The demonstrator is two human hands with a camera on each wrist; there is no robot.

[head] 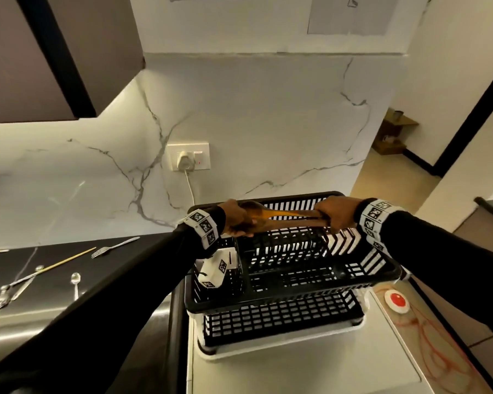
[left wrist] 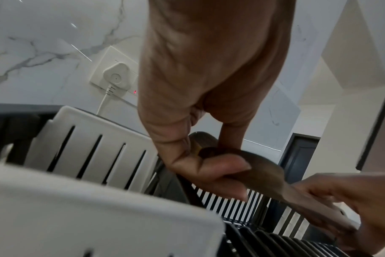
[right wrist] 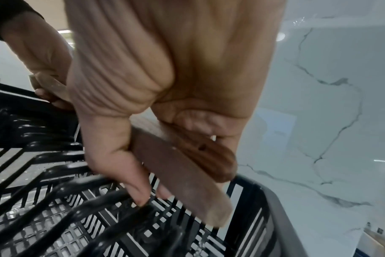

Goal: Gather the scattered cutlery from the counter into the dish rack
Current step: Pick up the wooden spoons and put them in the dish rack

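Head view shows both hands above the black slatted plastic dish rack (head: 293, 302), holding wooden utensils (head: 285, 215) stretched between them over its back rim. The left hand (head: 236, 218) is curled round the broad bowl ends; the right hand (head: 335, 214) is curled round the handle ends. How many utensils sit in the bundle is hard to tell from above, where they blur into one amber-brown streak. The right wrist view makes out at least two flat wooden handles (right wrist: 182, 167), pinched between thumb and fingers, one with a small hole near its end; the fingertips (right wrist: 141, 196) hang just above the rack's black ribs (right wrist: 77, 200). The left wrist view is blurred; a dark rounded wooden bowl (left wrist: 242, 161) shows under the left thumb, and a white slotted holder (left wrist: 94, 149) fills the foreground, cut off at the frame edge.

On the dark counter (head: 69, 280) to the left lie scattered pieces: one metal fork (head: 113, 248), one long thin wooden stick (head: 69, 260), one metal spoon (head: 75, 281), and a tangle of further metal pieces (head: 9, 291) too small to count. The left sleeve hides part of the counter and the rack's left compartment. Behind stands a white marble wall with a white socket and plug (head: 187, 159). A round white button with a red centre (head: 394, 300) lies beside the rack, on the right.
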